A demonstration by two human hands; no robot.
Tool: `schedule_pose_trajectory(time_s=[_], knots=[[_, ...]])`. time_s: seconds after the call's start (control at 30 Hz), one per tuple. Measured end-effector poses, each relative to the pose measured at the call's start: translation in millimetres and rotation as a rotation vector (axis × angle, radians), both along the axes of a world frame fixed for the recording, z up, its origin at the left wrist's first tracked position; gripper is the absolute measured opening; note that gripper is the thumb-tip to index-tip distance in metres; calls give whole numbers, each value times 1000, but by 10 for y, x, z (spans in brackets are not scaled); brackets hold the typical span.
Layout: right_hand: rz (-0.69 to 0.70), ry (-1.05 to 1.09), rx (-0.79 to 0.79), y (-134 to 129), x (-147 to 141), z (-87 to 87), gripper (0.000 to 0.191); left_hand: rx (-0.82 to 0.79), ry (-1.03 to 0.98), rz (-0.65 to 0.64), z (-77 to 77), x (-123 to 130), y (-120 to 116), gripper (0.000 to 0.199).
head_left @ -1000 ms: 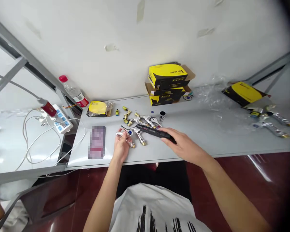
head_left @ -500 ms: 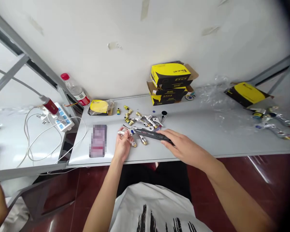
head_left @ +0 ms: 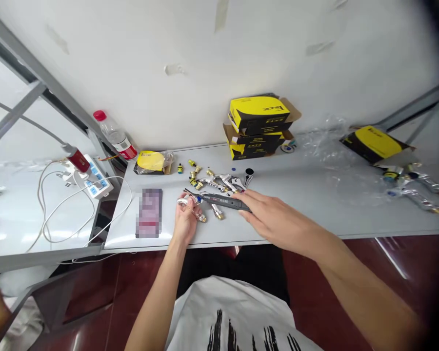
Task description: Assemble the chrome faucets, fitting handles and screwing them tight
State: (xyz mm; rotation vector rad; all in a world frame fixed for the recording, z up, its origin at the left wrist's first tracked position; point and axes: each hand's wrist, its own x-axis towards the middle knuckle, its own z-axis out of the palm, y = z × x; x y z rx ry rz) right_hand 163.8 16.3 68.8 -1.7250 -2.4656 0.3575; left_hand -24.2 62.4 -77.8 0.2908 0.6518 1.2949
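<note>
My left hand (head_left: pixel 186 218) is closed around a chrome faucet part (head_left: pixel 183 200) near the front of the bench. In my right hand (head_left: pixel 269 214) lies a long, slim black tool with print on its side, which looks like an electric screwdriver (head_left: pixel 219 200). Its narrow end points left and reaches the faucet part beside a small blue spot; the exact contact is too small to make out. Another chrome piece with a brass end (head_left: pixel 216 211) rests just right of my left hand. Behind both hands lie several chrome faucet pieces (head_left: pixel 214 184) and brass valve cartridges (head_left: pixel 195 182).
Yellow-and-black boxes (head_left: pixel 259 114) are stacked at the wall. A phone-shaped blurred item (head_left: pixel 149 213) lies left, near a small box (head_left: pixel 150 162) and a bottle (head_left: pixel 120 141). Further left is a power strip (head_left: pixel 98 178) with cables. More faucets (head_left: pixel 415 194) lie far right.
My right hand has shifted slightly left along the tool and appears flatter over its rear end. The left hand and the faucet part stay nearly still.
</note>
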Motion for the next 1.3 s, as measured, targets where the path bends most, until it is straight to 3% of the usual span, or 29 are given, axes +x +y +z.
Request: schedule_pose_trajectory(time_s=[0.23, 0.4, 0.5, 0.7, 0.83, 0.93, 1.07, 1.13, 1.23, 1.3], knots=[[-244, 493, -279, -73, 160, -590, 43, -36, -85, -28, 8, -22, 22, 47], [-343, 714, -271, -185, 167, -807, 49, -42, -81, -21, -3, -10, 26, 48], [-425, 652, -162, -167, 378, -803, 48, -44, -84, -15, -18, -13, 28, 47], [-582, 328, 181, -43, 1081, -770, 43, -39, -62, -41, -13, -17, 20, 46], [-762, 316, 186, 38, 1460, -954, 46, -30, -54, -34, -10, -11, 14, 46], [-758, 283, 212, 89, 1574, -1125, 48, -9, -25, -43, -10, -11, 12, 45], [-740, 155, 338, 109, 1312, -1123, 49, 16, 39, -87, -3, 1, -7, 50], [-664, 267, 290, 94, 989, -1007, 49, 33, 61, -106, 1, 26, -38, 50], [-359, 552, -200, 81, 417, -803, 58, 77, 85, -124, 22, 85, -117, 44], [-226, 596, -347, 107, 82, -703, 67, 120, 106, -150, 52, 127, -181, 37]])
